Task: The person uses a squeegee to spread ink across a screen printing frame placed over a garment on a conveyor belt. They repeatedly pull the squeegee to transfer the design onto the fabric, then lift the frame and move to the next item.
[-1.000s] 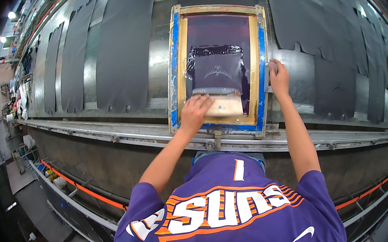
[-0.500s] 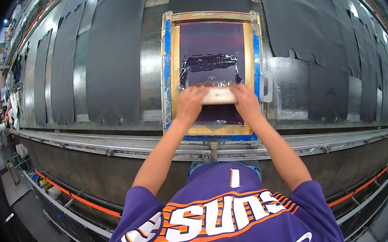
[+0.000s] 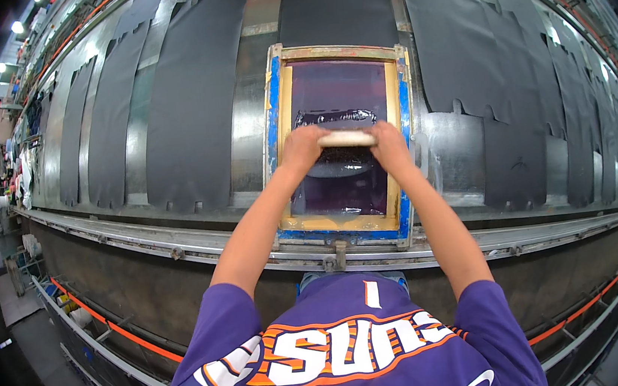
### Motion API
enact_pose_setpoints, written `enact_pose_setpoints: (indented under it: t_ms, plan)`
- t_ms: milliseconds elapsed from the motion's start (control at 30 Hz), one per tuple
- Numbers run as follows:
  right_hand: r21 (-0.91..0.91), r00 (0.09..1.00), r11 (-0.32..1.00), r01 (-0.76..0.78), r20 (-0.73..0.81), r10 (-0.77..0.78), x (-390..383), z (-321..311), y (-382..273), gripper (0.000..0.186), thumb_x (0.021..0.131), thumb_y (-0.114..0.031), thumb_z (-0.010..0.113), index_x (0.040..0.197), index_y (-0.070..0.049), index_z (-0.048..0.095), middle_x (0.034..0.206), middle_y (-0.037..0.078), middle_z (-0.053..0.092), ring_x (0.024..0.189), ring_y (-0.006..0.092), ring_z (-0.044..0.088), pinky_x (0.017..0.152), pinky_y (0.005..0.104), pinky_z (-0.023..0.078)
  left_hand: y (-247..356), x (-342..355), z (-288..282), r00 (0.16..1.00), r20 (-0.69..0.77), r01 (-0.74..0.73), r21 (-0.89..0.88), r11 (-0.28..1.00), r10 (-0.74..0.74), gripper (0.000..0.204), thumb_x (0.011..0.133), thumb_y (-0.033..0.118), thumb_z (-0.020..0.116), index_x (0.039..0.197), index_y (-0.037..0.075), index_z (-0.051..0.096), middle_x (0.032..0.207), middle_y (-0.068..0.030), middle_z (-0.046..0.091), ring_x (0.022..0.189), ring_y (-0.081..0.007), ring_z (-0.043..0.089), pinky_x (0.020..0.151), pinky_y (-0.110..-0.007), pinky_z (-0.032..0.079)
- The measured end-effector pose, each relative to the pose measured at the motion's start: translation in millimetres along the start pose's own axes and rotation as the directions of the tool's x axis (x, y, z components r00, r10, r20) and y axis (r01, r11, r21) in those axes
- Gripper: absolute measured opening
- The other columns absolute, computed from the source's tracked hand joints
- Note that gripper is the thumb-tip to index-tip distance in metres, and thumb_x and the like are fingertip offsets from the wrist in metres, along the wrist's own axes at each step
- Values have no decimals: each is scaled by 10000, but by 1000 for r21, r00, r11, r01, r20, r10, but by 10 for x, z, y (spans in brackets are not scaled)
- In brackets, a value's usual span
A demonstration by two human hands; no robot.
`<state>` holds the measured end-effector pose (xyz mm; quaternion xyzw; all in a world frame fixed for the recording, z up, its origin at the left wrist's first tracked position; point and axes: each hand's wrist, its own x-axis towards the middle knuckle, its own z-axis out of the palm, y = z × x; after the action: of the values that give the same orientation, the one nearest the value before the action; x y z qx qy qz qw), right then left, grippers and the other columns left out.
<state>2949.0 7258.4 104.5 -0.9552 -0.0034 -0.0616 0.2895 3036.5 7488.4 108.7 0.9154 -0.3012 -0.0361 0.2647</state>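
Note:
Both my hands grip a pale-handled squeegee, my left hand at its left end and my right hand at its right end. The squeegee lies crosswise on the dark purple mesh of a screen printing frame; its blade is mostly hidden. Glossy dark ink sits on the mesh just beyond the handle, and a wet sheen shows on the near side. Yellowish tape borders the mesh, with blue strips along the wooden frame's sides and near end.
Dark fabric pieces lie on the long metal table on both sides of the frame. More dark fabric extends from under its far end. A metal rail with clamps runs along the near table edge. An orange bar runs at lower left.
The squeegee and both hands have moved away from me along the mesh, and the ink shows as a thinner band beyond them. The whole view has shifted slightly.

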Motion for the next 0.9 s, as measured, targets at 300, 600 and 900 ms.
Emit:
enact_pose_setpoints:
  t_ms: [300,600,900]
  plan:
    - [353,997,933,-70,64,51,-1043,-265,-270,697,721,-299,873,1276,-12,564,1188,176,588,1190,372,539,1030,421,433,304,-1287,103,995,-38,-96,-92,991,93,383,691,-92,617,1020,81,708,1065,-99,699,1072,-317,633,943,-408,515]
    - [532,773,757,-381,-266,576,-424,414,2031,311,969,-221,605,1213,-30,627,817,122,639,739,196,589,716,359,486,407,-1297,238,999,-12,-48,110,993,49,497,697,28,713,1173,170,682,1246,-20,639,1219,-264,554,1075,-484,415]
    - [475,784,853,-217,-435,442,-54,-3,187,180,980,-175,582,1056,-41,674,779,63,662,655,142,579,606,342,461,64,-2014,-352,996,-56,72,105,992,-67,638,683,159,752,1300,274,637,1352,49,622,1269,-202,553,1102,-475,380]
